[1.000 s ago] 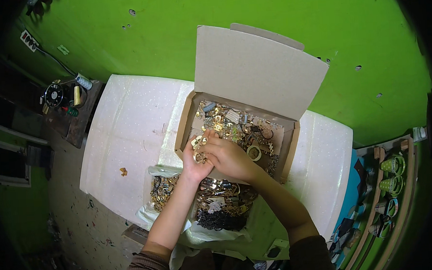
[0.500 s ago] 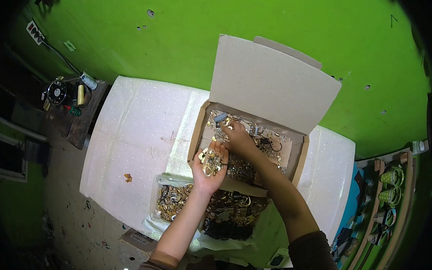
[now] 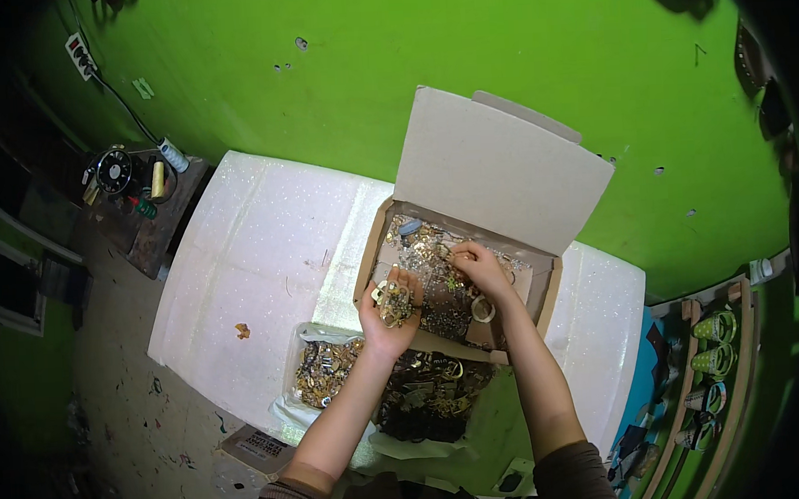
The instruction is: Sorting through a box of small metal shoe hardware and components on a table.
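My left hand point(image 3: 387, 341) is palm up over the near left edge of an open cardboard box point(image 3: 551, 298). In its cupped palm lies a heap of small gold and silver metal pieces point(image 3: 393, 303). My right hand point(image 3: 483, 271) reaches into the box from the right, its fingertips drawn together among the loose trinkets. Whatever it may pinch is too small to tell. Many shiny bits point(image 3: 426, 248) cover the box floor, along with a grey-blue piece point(image 3: 409, 227) at the far left. A pale ring point(image 3: 482, 309) lies under my right wrist.
The box lid point(image 3: 503, 169) stands raised against the green wall point(image 3: 339, 100). Nearer to me sits a plastic-lined container point(image 3: 292, 409) of mixed trinkets. Both rest on a white glittery tabletop point(image 3: 248, 247). Sandals point(image 3: 715, 361) hang on a rack at the right; thread spools point(image 3: 158, 180) stand far left.
My right hand has moved from the far left part of the box to the right, uncovering trinkets in the middle. My left hand still holds its heap, nearly in place. The view has tilted slightly.
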{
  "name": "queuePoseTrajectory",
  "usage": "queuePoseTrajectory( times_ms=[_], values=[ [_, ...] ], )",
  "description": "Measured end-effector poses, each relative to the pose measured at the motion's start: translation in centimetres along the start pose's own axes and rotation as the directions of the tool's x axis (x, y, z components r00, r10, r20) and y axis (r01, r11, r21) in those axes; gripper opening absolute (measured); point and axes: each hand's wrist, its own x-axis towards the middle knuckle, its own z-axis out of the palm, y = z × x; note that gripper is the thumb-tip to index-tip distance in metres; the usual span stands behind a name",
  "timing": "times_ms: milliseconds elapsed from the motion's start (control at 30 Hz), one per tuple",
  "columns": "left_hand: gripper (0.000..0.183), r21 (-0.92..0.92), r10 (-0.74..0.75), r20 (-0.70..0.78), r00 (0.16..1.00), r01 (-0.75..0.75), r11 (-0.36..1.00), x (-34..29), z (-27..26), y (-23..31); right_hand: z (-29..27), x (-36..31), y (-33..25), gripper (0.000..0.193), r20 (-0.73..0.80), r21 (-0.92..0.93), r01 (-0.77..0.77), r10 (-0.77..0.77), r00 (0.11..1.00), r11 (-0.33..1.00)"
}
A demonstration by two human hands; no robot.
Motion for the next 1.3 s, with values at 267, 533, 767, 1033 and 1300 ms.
queuePoseTrajectory(
  times_ms=[267,533,767,1033,1300],
  values=[
    [0.034,-0.026,-0.077,0.023,0.997,0.077,0.997,-0.9,3.0,-1.2,-2.9,-5.6,-1.3,0.012,0.038,0.790,-0.114,0.138,0.990,0.603],
    [0.042,0.065,-0.127,0.113,0.985,0.120,0.991,-0.4,2.0,-3.4,0.6,-11.0,-8.8,0.022,-0.150,0.490,0.034,0.045,0.988,0.871],
    [0.034,0.327,-0.108,-0.135,0.985,0.147,0.934,-1.8,3.5,-5.8,2.5,-12.0,-7.6,0.028,-0.029,-0.136,0.250,-0.256,0.966,0.959],
    [0.031,0.219,-0.117,0.010,0.993,0.112,0.969,-2.1,2.6,-5.5,0.9,-11.9,-7.2,0.024,-0.067,0.275,0.130,-0.116,0.991,0.953],
    [0.036,0.245,-0.160,0.039,0.986,0.146,0.958,-1.8,2.1,-5.0,1.1,-13.2,-5.1,0.030,-0.150,0.717,0.041,0.096,0.984,0.696]
  ],
)
